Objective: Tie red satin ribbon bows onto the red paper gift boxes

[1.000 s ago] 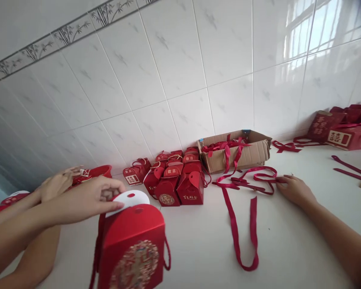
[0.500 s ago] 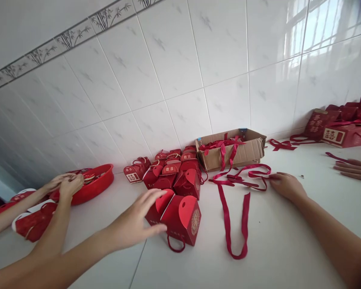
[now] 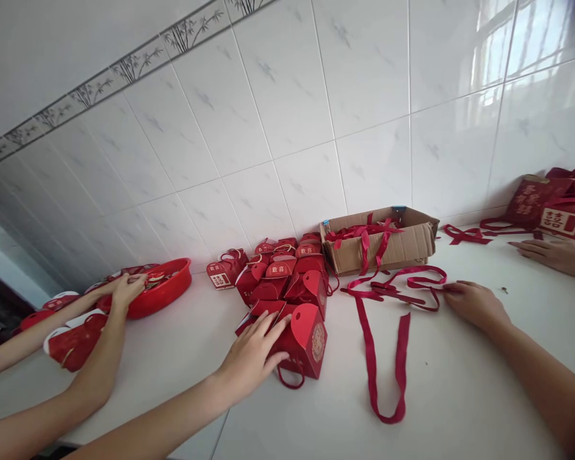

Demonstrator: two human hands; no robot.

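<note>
Because the red gift box (image 3: 306, 342) now stands on the white table (image 3: 335, 415), at six o'clock from the middle of the view, its carrying seems finished; one second ago it was pinched by the left hand (image 3: 252, 358), nearer to the camera. This hand, between six and seven o'clock, lies over the top of the box with its fingers spread apart, so it touches but does not clamp. Compared with half a second ago, the box is closer to the group of red boxes (image 3: 273, 271) behind it; whether they touch is not clear to me. In my judgement, this means the placing is almost complete. The right hand (image 3: 474, 303), between three and four o'clock, has stayed on the table with fingertips at the tangled ribbons (image 3: 393, 292); I am not able to say if it pinches them. The U-shaped ribbon (image 3: 401, 370), at five o'clock, and the carton (image 3: 402, 246), at three o'clock, look unchanged.
</note>
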